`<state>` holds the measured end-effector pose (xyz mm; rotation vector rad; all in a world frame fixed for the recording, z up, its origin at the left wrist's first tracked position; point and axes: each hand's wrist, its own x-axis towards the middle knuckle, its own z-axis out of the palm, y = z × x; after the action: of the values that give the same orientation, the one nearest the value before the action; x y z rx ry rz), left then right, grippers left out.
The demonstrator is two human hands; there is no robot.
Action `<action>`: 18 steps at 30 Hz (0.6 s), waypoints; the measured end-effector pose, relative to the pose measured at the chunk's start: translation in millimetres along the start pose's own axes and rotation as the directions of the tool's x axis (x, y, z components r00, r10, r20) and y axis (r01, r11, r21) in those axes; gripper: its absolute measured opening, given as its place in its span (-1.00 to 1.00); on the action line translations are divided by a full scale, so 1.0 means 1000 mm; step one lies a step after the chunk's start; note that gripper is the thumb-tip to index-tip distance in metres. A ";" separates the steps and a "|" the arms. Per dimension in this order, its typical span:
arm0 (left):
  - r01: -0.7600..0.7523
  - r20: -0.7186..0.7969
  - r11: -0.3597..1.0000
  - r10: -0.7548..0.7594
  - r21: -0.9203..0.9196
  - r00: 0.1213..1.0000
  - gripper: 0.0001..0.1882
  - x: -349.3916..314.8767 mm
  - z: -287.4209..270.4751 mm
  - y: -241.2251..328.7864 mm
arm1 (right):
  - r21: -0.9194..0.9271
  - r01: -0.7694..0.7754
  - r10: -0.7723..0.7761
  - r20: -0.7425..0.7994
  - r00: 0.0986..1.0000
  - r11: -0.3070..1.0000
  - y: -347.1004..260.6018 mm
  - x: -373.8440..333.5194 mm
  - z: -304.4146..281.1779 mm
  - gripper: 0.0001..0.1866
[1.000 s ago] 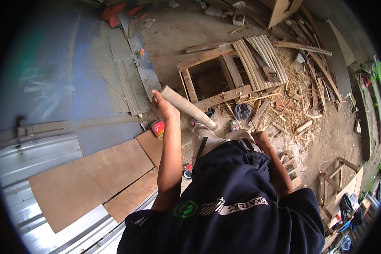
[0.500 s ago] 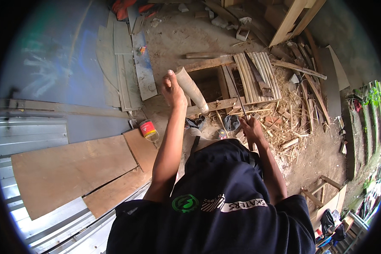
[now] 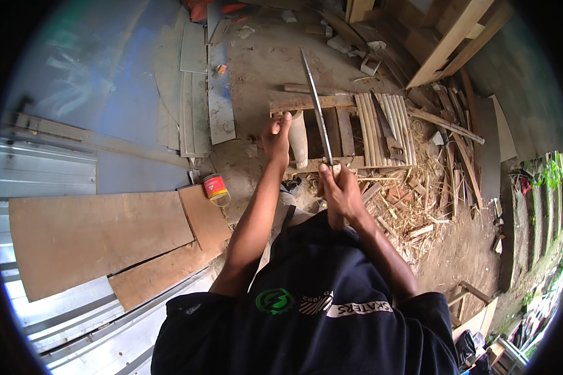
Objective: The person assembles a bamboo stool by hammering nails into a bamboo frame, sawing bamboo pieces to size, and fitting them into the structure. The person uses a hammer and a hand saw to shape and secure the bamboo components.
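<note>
My left hand (image 3: 276,139) is closed on the upper side of a pale bamboo piece (image 3: 299,142), a thick length that is nearly upright. It shows against the open part of a low wooden frame (image 3: 349,133). My right hand (image 3: 343,199) grips the light handle of a machete (image 3: 319,115). The machete's long, narrow blade points up and away, just right of the bamboo. Split bamboo slats (image 3: 364,128) lie side by side across the frame's right end. A handsaw (image 3: 391,140) rests on top of them.
Bamboo shavings and offcuts (image 3: 413,206) cover the ground at the right. A red and yellow can (image 3: 215,187) stands at the left, near brown boards (image 3: 100,231) on corrugated metal. A wooden cabinet-like structure (image 3: 450,44) rises at the far right.
The bamboo has moved right and turned more upright over the frame. My right hand has moved left and up, and the machete's blade now rises well beyond the frame.
</note>
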<state>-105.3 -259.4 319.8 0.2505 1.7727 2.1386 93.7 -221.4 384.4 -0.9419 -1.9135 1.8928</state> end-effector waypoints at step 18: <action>0.054 0.004 0.993 -0.054 -0.102 0.999 -0.77 -0.013 -0.001 -0.005 | -0.286 -0.028 0.032 0.011 0.999 0.958 -0.006 0.029 0.025 -0.39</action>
<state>-93.2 -264.0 316.0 0.1759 1.6438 2.1824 55.5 -222.2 381.1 -1.0438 -2.2361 1.6707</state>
